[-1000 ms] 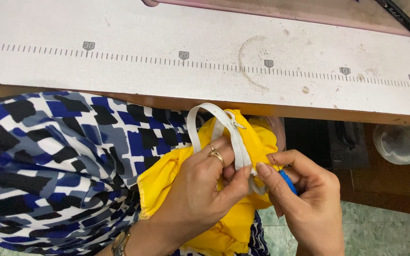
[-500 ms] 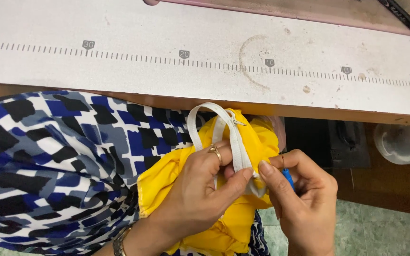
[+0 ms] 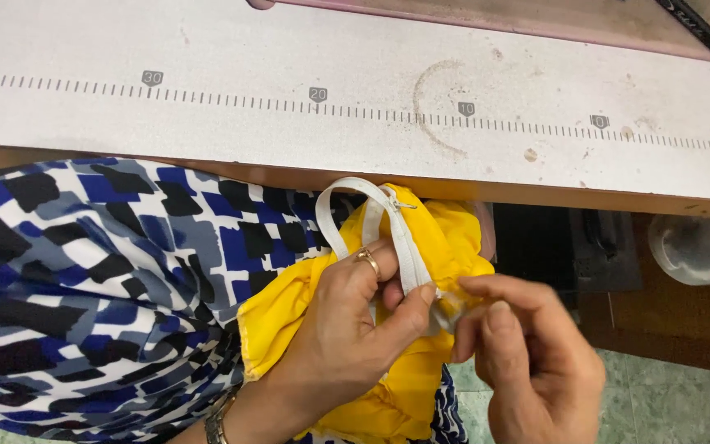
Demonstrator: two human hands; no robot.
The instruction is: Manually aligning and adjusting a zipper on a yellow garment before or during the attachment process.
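Note:
A bunched yellow fabric piece (image 3: 289,316) lies on my lap below the table edge. A white zipper (image 3: 403,238) loops up from it. My left hand (image 3: 347,329), with a ring on one finger, pinches the zipper and the yellow fabric between thumb and fingers. My right hand (image 3: 527,353) is blurred just to the right. Its fingertips pinch at the zipper's lower end where it meets my left thumb. What the right fingers hold beyond that is hidden.
A grey table top (image 3: 207,49) with a printed ruler scale (image 3: 306,105) runs across the upper view, with a wooden front edge (image 3: 577,196). Blue, black and white patterned cloth (image 3: 84,288) covers my lap at the left. A whitish container (image 3: 696,247) sits at the right.
My right hand has shifted slightly right and down, and the blue object seen in it earlier is no longer visible. My left hand keeps its grip on the zipper and fabric.

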